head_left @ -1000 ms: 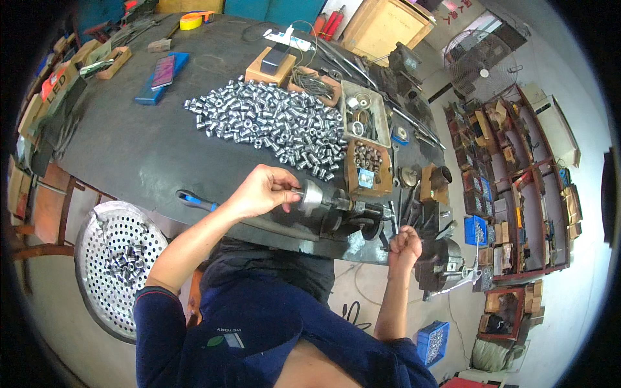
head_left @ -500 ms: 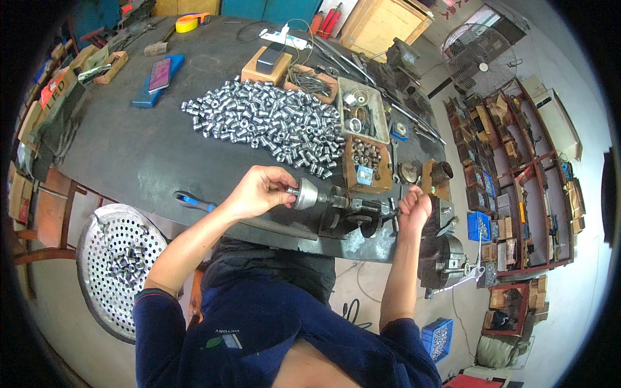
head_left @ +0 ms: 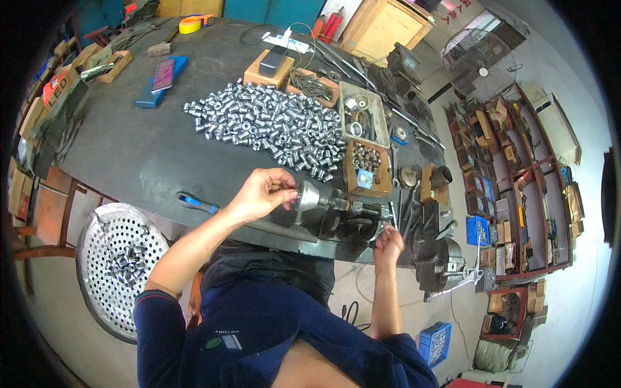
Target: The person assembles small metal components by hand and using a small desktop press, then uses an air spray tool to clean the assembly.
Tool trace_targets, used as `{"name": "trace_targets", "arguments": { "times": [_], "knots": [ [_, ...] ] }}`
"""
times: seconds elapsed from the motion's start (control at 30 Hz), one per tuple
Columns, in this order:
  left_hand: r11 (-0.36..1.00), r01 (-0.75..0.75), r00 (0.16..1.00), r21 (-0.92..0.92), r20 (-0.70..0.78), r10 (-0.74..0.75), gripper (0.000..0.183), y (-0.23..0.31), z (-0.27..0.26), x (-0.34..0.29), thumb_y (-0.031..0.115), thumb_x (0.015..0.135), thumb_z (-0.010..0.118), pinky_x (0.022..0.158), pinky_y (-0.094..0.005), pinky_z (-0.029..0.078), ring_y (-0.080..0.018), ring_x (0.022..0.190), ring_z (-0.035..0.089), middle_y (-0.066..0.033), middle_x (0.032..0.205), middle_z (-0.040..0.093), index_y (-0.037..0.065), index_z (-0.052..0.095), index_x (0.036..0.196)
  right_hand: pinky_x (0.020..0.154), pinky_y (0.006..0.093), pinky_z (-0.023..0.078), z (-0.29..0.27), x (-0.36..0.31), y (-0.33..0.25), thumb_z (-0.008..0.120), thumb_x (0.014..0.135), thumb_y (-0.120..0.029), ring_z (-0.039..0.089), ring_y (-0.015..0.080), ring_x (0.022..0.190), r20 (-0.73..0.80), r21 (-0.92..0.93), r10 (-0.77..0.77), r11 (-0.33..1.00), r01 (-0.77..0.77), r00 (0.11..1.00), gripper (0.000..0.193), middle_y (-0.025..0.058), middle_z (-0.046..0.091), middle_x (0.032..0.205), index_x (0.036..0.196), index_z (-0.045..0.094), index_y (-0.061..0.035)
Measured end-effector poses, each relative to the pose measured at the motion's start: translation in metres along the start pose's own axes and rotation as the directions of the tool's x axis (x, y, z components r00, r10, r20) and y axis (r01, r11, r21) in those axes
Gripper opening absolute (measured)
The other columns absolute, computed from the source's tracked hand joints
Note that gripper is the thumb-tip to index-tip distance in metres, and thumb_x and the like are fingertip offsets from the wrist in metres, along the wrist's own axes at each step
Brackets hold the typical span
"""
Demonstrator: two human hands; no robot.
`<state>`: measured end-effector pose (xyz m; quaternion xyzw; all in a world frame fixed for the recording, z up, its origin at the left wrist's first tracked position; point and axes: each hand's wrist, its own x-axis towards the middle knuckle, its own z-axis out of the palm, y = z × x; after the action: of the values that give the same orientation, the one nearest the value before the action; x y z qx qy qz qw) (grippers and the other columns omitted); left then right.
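Observation:
A small bench fixture stands at the table's near edge, with a silver cone-shaped chuck [head_left: 309,195] on the left end of its dark spindle [head_left: 341,204]. The thumb and fingers of my left hand [head_left: 265,195] are pinched together at the front of the chuck; whatever is between them is too small or hidden. At the fixture's right end my right hand [head_left: 388,246] is closed round the lower end of a thin metal crank handle [head_left: 392,215]. Behind the fixture lies a wide heap of shiny metal bushings [head_left: 265,123].
A blue-handled tool [head_left: 197,203] lies left of my left forearm. Beyond the fixture are a carton of small parts [head_left: 367,169] and a plastic tray [head_left: 363,113]. A bench vise [head_left: 446,262] stands at the right. Several bushings rest on a perforated round stool [head_left: 103,258] at the lower left.
My right hand has come down and to the left, nearer my body, and the crank handle has turned with it. The left hand remains at the chuck, its fingers slightly shifted.

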<state>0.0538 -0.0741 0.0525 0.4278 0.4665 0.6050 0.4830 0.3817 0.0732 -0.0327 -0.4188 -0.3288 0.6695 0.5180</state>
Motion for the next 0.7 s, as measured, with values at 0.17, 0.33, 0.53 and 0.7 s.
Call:
{"name": "trace_targets", "arguments": {
  "times": [0.17, 0.33, 0.53, 0.7],
  "knots": [
    [0.997, -0.054, 0.999, 0.051, 0.009, 0.053, 0.012, -0.005, 0.000, 0.002, -0.005, 0.076, 0.059, 0.062, -0.0230, 0.046, -0.0110, 0.067, 0.056, -0.0059, 0.075, 0.058, -0.005, 0.055, 0.088, 0.040, 0.0200, 0.019, 0.022, -0.029, -0.056, 0.047, 0.083, -0.022, 0.024, 0.0058, 0.044, 0.177, -0.005, -0.119, 0.993, 0.121, 0.977, 0.019, -0.0042, 0.030, 0.053, 0.081, 0.048, -0.0030],
    [0.984, -0.164, 0.986, 0.074, 0.035, 0.162, 0.015, -0.009, 0.000, 0.003, -0.007, 0.075, 0.059, 0.064, -0.0224, 0.045, -0.0099, 0.070, 0.056, -0.0041, 0.076, 0.058, -0.005, 0.055, 0.090, 0.039, 0.0196, 0.019, 0.050, 0.000, -0.081, 0.041, 0.087, -0.020, 0.024, 0.0050, 0.044, 0.194, 0.022, -0.165, 0.986, 0.164, 0.967, 0.019, -0.0038, 0.031, 0.053, 0.082, 0.049, -0.0029],
    [1.000, 0.010, 1.000, 0.021, 0.001, -0.010, 0.012, -0.003, 0.005, 0.002, -0.003, 0.078, 0.059, 0.056, -0.0225, 0.046, -0.0097, 0.060, 0.056, -0.0053, 0.068, 0.057, -0.006, 0.055, 0.088, 0.038, 0.0190, 0.018, 0.043, 0.006, -0.074, 0.044, 0.085, -0.020, 0.023, 0.0043, 0.044, 0.265, 0.070, -0.259, 0.966, 0.250, 0.929, 0.019, -0.0039, 0.031, 0.054, 0.081, 0.048, -0.0013],
    [0.982, 0.104, 0.994, 0.159, -0.046, -0.098, 0.027, -0.008, 0.004, -0.004, 0.020, 0.087, 0.052, 0.046, -0.0225, 0.044, -0.0108, 0.051, 0.053, -0.0056, 0.060, 0.055, -0.005, 0.055, 0.078, 0.038, 0.0188, 0.018, 0.018, -0.020, -0.046, 0.046, 0.079, -0.015, 0.025, 0.0043, 0.044, 0.129, 0.042, -0.105, 0.994, 0.100, 0.986, 0.011, -0.0046, 0.031, 0.054, 0.078, 0.049, -0.0041]
  ]
}}
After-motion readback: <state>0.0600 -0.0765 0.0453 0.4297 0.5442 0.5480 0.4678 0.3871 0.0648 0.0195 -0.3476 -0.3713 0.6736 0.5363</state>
